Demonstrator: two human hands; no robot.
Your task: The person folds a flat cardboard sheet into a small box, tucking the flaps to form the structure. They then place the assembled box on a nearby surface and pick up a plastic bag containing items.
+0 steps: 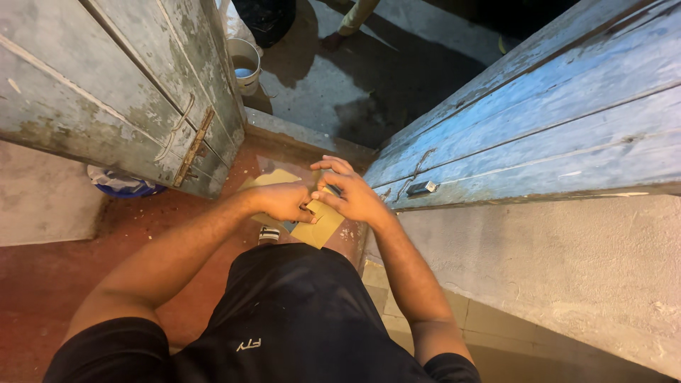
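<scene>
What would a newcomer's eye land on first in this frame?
Probably the two hands meeting at centre: the left hand and right hand work together over a tan sheet. Flanking them stand weathered doors, a grey door on the left and a blue door on the right.

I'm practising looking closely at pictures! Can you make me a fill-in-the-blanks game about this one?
1. Both hands, left hand and right hand, meet over a yellowish-brown ____.
2. The open door on the right is painted ____.
3. The bucket beyond the doorway is ____ in colour.

Missing words: sheet; blue; white
</scene>
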